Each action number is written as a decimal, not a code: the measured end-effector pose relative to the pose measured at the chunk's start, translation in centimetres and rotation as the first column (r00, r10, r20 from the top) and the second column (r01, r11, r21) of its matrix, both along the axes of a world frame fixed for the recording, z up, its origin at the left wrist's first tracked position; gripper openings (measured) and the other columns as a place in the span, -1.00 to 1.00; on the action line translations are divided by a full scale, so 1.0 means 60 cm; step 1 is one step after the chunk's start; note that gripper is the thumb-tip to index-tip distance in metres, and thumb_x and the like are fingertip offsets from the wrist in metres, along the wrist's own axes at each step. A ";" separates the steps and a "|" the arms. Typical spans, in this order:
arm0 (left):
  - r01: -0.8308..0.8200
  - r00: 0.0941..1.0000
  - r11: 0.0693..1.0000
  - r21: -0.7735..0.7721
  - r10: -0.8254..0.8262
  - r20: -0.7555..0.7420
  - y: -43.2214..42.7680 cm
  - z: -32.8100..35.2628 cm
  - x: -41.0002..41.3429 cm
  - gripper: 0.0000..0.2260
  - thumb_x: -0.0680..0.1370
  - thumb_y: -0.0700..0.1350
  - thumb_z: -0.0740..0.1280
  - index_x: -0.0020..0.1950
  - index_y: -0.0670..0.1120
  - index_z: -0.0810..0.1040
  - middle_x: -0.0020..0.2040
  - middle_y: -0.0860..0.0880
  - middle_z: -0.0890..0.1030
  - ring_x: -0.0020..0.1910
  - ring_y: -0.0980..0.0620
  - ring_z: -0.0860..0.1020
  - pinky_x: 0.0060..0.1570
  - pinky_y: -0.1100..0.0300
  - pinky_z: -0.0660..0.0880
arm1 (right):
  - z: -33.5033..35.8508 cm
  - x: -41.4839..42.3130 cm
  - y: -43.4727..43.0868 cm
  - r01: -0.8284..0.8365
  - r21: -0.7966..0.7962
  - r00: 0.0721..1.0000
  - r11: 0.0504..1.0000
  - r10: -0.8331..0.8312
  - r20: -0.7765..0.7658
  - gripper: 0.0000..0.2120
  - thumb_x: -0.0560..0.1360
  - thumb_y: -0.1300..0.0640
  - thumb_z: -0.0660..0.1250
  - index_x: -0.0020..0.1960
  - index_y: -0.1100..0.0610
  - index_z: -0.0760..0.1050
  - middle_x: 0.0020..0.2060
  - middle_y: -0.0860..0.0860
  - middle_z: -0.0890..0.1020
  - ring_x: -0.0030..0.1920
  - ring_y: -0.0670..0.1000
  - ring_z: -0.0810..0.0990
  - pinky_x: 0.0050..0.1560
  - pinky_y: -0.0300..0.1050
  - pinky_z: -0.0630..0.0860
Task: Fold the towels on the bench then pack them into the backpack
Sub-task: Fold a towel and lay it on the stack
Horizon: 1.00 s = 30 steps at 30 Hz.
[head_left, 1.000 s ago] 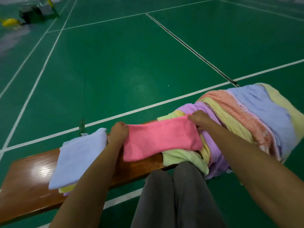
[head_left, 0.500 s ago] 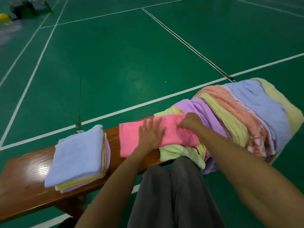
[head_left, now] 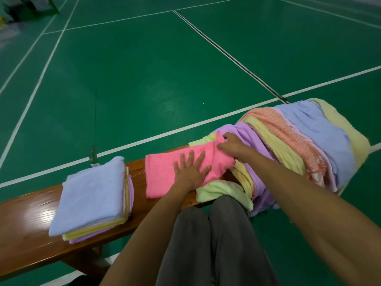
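Observation:
A pink towel (head_left: 162,172) lies half-folded on the wooden bench (head_left: 26,219), its right end resting on a pile of unfolded towels (head_left: 299,145). My left hand (head_left: 190,172) presses flat on the pink towel's middle with fingers spread. My right hand (head_left: 232,146) pinches the pink towel's right end and lifts it off the pile. A stack of folded towels (head_left: 92,195), light blue on top, sits on the bench to the left. No backpack is clearly in view.
Green court floor (head_left: 144,69) with white lines stretches beyond the bench. My knees in grey trousers (head_left: 212,244) are against the bench's near edge. Dark blurred objects (head_left: 24,9) lie at the far left on the floor.
My left hand let go of the pink towel's left edge and moved to its middle, pressing flat. My right hand has raised the towel's right end.

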<state>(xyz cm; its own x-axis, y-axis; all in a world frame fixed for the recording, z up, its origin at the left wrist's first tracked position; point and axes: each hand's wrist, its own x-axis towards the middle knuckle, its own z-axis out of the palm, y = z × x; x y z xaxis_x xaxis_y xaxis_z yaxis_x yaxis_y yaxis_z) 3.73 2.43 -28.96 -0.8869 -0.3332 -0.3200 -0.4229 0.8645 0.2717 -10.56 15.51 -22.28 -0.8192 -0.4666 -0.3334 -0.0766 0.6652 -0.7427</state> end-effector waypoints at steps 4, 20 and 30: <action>-0.069 0.969 0.978 0.196 0.113 -0.221 -0.019 -0.002 0.002 -0.55 0.67 0.24 0.04 0.55 0.21 0.30 0.60 -0.02 0.24 0.59 -0.18 0.13 0.54 -0.26 0.01 | 0.021 0.033 -0.041 -0.048 -0.052 0.997 0.998 0.045 -0.055 -0.71 0.55 0.16 0.38 0.23 0.15 0.43 0.01 0.08 0.56 -0.02 0.06 0.54 -0.22 -0.13 0.45; -0.517 0.588 0.314 0.796 0.807 0.064 -0.143 0.077 0.114 -0.65 0.58 0.04 0.38 0.14 -0.23 0.56 -0.13 -0.14 0.63 -0.24 -0.03 0.60 -0.33 0.16 0.57 | 0.027 0.220 -0.210 -0.144 -0.139 0.976 0.980 0.164 0.144 -0.57 0.56 0.36 0.26 0.38 0.14 0.29 -0.04 0.20 0.61 -0.33 0.09 0.66 -0.39 -0.05 0.61; -0.666 0.684 0.687 0.290 0.718 -0.130 -0.165 0.061 0.149 -0.39 0.55 0.22 0.37 0.40 -0.20 0.40 0.29 -0.19 0.57 0.23 -0.22 0.57 0.21 -0.02 0.51 | -0.025 0.191 -0.162 -0.003 0.266 0.995 0.964 0.030 -0.097 -0.48 0.50 0.02 0.44 0.34 0.19 0.33 0.22 0.13 0.54 0.20 0.18 0.55 0.04 -0.01 0.54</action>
<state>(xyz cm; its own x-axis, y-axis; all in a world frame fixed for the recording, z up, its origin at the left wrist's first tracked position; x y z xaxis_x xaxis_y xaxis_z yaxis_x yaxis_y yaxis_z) 12.66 -7.47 -25.31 -0.4798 -0.8299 -0.2846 -0.7840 0.2600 0.5637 0.88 5.78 -23.77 -0.8473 -0.3863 -0.3645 -0.1536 0.8351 -0.5281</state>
